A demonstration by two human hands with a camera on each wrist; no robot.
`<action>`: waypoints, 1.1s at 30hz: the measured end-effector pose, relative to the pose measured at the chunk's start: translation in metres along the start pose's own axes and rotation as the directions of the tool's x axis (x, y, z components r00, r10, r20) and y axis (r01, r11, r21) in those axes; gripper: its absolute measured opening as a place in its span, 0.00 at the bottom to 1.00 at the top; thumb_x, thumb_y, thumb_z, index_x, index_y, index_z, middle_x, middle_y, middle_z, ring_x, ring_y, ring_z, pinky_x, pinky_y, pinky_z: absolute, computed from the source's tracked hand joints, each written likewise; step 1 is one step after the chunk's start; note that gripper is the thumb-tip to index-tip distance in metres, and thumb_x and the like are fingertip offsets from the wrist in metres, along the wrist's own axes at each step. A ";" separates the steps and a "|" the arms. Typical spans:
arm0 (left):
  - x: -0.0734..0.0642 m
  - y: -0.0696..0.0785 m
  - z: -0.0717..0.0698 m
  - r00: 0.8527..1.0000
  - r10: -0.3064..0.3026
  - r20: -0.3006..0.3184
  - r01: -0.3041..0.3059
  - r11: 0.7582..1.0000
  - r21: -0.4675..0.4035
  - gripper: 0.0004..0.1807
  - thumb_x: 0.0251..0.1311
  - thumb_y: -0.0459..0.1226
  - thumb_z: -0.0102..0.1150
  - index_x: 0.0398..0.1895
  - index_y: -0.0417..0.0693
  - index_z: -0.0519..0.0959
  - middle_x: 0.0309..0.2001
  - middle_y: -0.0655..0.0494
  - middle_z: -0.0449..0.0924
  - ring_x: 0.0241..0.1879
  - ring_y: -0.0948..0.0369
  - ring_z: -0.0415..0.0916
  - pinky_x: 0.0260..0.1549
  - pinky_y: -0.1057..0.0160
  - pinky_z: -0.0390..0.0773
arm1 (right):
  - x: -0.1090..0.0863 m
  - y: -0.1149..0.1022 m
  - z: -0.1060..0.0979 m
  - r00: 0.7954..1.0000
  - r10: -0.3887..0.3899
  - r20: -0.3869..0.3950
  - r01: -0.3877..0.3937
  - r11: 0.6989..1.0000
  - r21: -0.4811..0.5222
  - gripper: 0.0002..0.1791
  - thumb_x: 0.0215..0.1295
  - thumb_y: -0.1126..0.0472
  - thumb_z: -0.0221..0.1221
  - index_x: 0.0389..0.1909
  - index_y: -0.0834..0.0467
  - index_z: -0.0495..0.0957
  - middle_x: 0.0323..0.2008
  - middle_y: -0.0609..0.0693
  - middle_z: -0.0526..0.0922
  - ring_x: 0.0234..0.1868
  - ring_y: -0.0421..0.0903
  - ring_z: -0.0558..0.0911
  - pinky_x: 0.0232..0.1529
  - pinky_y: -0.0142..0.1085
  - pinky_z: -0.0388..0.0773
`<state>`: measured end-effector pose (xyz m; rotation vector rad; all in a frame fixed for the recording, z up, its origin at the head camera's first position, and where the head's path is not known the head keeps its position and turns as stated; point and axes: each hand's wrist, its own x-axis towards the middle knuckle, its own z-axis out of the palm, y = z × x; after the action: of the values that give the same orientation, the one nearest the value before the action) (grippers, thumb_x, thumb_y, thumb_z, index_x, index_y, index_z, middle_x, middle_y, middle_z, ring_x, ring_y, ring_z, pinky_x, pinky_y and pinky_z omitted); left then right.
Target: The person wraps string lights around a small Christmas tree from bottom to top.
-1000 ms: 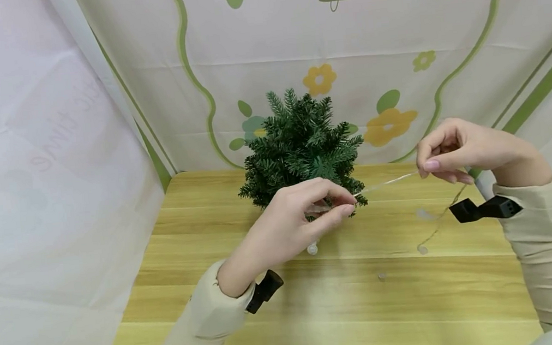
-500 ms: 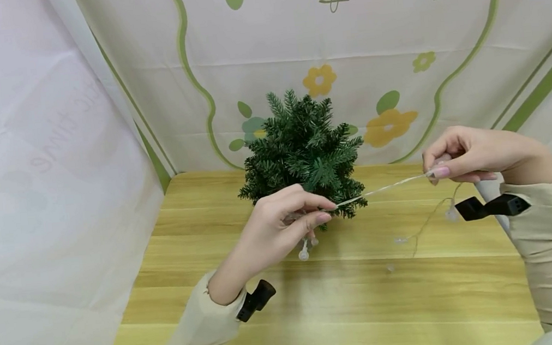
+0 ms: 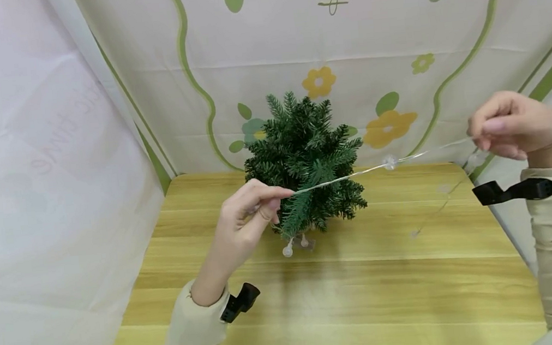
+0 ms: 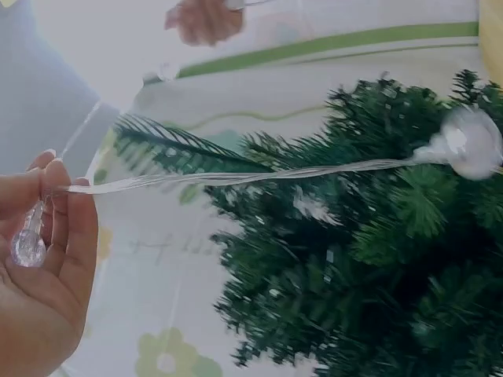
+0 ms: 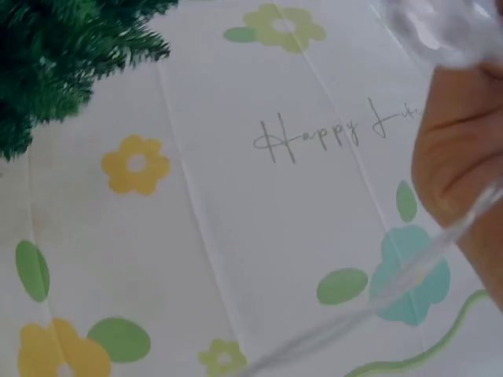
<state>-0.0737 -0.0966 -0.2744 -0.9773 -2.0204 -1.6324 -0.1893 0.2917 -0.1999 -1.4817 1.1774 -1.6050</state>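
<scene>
A clear-wired string light (image 3: 364, 171) with round clear bulbs is stretched between both hands in front of a small green artificial Christmas tree (image 3: 304, 153). My left hand (image 3: 245, 219) pinches one end of the stretch between thumb and forefinger; in the left wrist view a bulb (image 4: 29, 247) hangs against its fingers. Two more bulbs dangle just below that hand, near the tree's foot. At the right, raised higher, my right hand (image 3: 523, 126) pinches the other end of the stretch. From it a loose tail with bulbs (image 3: 476, 159) trails down over the table.
The tree stands toward the back of a wooden table (image 3: 366, 307). Behind it hangs a white backdrop (image 3: 264, 36) printed with flowers and green wavy lines. A white cloth side wall (image 3: 38, 215) rises at the left. Black cameras (image 3: 240, 303) sit on both wrists.
My right hand has moved right and up, while the left has shifted left and slightly down. The stretch of string light between them is longer, with a bulb now showing along it.
</scene>
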 end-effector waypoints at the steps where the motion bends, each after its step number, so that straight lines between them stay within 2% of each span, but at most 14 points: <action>1: -0.001 0.000 0.000 0.999 -0.035 0.004 0.035 0.999 0.008 0.09 0.65 0.26 0.51 0.43 0.32 0.80 0.28 0.47 0.72 0.26 0.63 0.70 0.23 0.69 0.74 | 0.006 0.000 0.002 0.997 -0.074 0.001 0.073 0.996 0.042 0.18 0.69 0.79 0.31 0.35 0.78 0.72 0.16 0.57 0.63 0.07 0.42 0.58 0.08 0.22 0.57; 3: -0.002 0.000 0.000 0.997 -0.080 0.012 0.080 0.996 0.027 0.11 0.65 0.29 0.52 0.46 0.33 0.79 0.28 0.49 0.71 0.26 0.64 0.68 0.24 0.69 0.71 | 0.019 0.002 0.006 0.979 -0.203 0.002 0.202 0.974 0.106 0.17 0.68 0.77 0.33 0.28 0.78 0.69 0.16 0.57 0.63 0.10 0.41 0.59 0.11 0.21 0.58; 6: -0.003 -0.002 0.002 0.995 -0.104 0.006 0.104 0.993 0.049 0.11 0.64 0.32 0.56 0.45 0.34 0.80 0.28 0.51 0.71 0.24 0.66 0.65 0.23 0.69 0.70 | 0.037 0.008 0.010 0.932 -0.361 -0.009 0.358 0.920 0.158 0.14 0.62 0.75 0.35 0.18 0.73 0.60 0.12 0.53 0.60 0.13 0.40 0.61 0.17 0.22 0.57; 10: -0.004 -0.006 0.004 0.996 -0.082 -0.045 0.085 0.995 0.054 0.10 0.63 0.34 0.59 0.38 0.33 0.82 0.27 0.51 0.74 0.23 0.68 0.67 0.22 0.70 0.72 | 0.049 0.009 0.010 0.901 -0.432 -0.050 0.431 0.873 0.227 0.12 0.59 0.74 0.34 0.20 0.74 0.61 0.14 0.53 0.60 0.13 0.38 0.61 0.16 0.21 0.57; 13: -0.005 -0.008 0.003 0.990 -0.069 -0.120 0.079 0.993 0.084 0.08 0.61 0.33 0.60 0.35 0.34 0.83 0.26 0.48 0.77 0.26 0.70 0.71 0.27 0.72 0.76 | 0.056 0.006 0.007 0.913 -0.405 -0.052 0.404 0.878 0.257 0.15 0.64 0.75 0.33 0.32 0.81 0.66 0.18 0.58 0.64 0.12 0.39 0.62 0.15 0.21 0.58; 17: -0.006 -0.010 -0.002 0.981 -0.085 -0.177 0.116 0.978 0.173 0.04 0.57 0.28 0.63 0.34 0.36 0.84 0.29 0.46 0.82 0.30 0.73 0.76 0.31 0.73 0.80 | 0.068 0.000 0.004 0.940 -0.342 0.001 0.332 0.912 0.240 0.17 0.73 0.74 0.33 0.45 0.83 0.67 0.23 0.62 0.67 0.12 0.41 0.63 0.14 0.22 0.60; 21: -0.006 -0.012 -0.010 0.971 -0.138 -0.196 0.180 0.960 0.216 0.06 0.56 0.26 0.62 0.36 0.36 0.84 0.29 0.44 0.84 0.31 0.74 0.77 0.31 0.72 0.80 | 0.078 0.001 0.005 0.946 -0.324 -0.028 0.323 0.924 0.203 0.18 0.74 0.73 0.34 0.44 0.83 0.69 0.16 0.58 0.64 0.14 0.44 0.63 0.14 0.26 0.61; 23: -0.006 -0.013 -0.014 0.963 -0.161 -0.214 0.211 0.950 0.232 0.05 0.58 0.26 0.60 0.37 0.37 0.83 0.28 0.44 0.84 0.29 0.75 0.77 0.33 0.72 0.80 | 0.081 0.002 0.007 0.945 -0.321 -0.064 0.327 0.924 0.200 0.19 0.73 0.73 0.34 0.43 0.83 0.71 0.11 0.54 0.60 0.15 0.46 0.64 0.17 0.28 0.62; 24: -0.005 -0.013 -0.016 0.960 -0.174 -0.220 0.225 0.946 0.234 0.05 0.59 0.27 0.60 0.37 0.37 0.83 0.27 0.45 0.83 0.29 0.75 0.77 0.32 0.72 0.80 | 0.082 0.003 0.008 0.946 -0.317 -0.070 0.324 0.924 0.203 0.19 0.72 0.73 0.34 0.43 0.82 0.72 0.10 0.52 0.59 0.17 0.47 0.68 0.20 0.29 0.65; 27: -0.006 -0.014 -0.020 0.955 -0.205 -0.216 0.248 0.949 0.196 0.05 0.62 0.28 0.56 0.38 0.35 0.81 0.23 0.49 0.81 0.26 0.72 0.77 0.26 0.71 0.77 | 0.087 0.006 0.012 0.940 -0.342 -0.018 0.336 0.913 0.232 0.20 0.69 0.73 0.34 0.47 0.82 0.71 0.10 0.50 0.57 0.32 0.53 0.80 0.38 0.34 0.75; 29: -0.007 -0.015 -0.022 0.955 -0.225 -0.194 0.252 0.959 0.129 0.06 0.65 0.29 0.54 0.39 0.34 0.79 0.22 0.54 0.78 0.23 0.70 0.77 0.22 0.70 0.76 | 0.090 0.006 0.014 0.934 -0.357 0.016 0.342 0.905 0.253 0.19 0.68 0.74 0.35 0.51 0.82 0.68 0.13 0.52 0.59 0.36 0.54 0.79 0.43 0.37 0.77; 30: -0.008 -0.014 -0.022 0.956 -0.234 -0.178 0.253 0.963 0.092 0.07 0.66 0.30 0.53 0.40 0.33 0.78 0.22 0.57 0.77 0.23 0.69 0.77 0.21 0.70 0.76 | 0.091 0.006 0.015 0.932 -0.362 0.033 0.341 0.903 0.262 0.20 0.67 0.75 0.36 0.53 0.82 0.66 0.15 0.53 0.60 0.36 0.55 0.79 0.42 0.37 0.78; 31: -0.009 -0.014 -0.022 0.957 -0.242 -0.160 0.253 0.966 0.053 0.08 0.67 0.30 0.52 0.41 0.32 0.77 0.22 0.60 0.76 0.22 0.67 0.77 0.21 0.69 0.77 | 0.091 0.004 0.016 0.931 -0.362 0.039 0.340 0.903 0.261 0.20 0.67 0.76 0.36 0.55 0.82 0.65 0.17 0.55 0.60 0.32 0.53 0.78 0.38 0.36 0.79; 33: -0.010 -0.012 -0.021 0.960 -0.250 -0.130 0.253 0.967 0.009 0.10 0.68 0.33 0.51 0.42 0.32 0.76 0.23 0.65 0.76 0.22 0.67 0.78 0.23 0.69 0.80 | 0.089 0.001 0.018 0.941 -0.338 0.024 0.324 0.918 0.230 0.20 0.67 0.77 0.35 0.57 0.81 0.64 0.21 0.57 0.62 0.23 0.51 0.72 0.25 0.34 0.76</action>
<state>-0.0785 -0.1207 -0.2843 -0.6082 -2.1415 -1.7412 -0.1857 0.2074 -0.1661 -1.6309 0.7062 -1.8297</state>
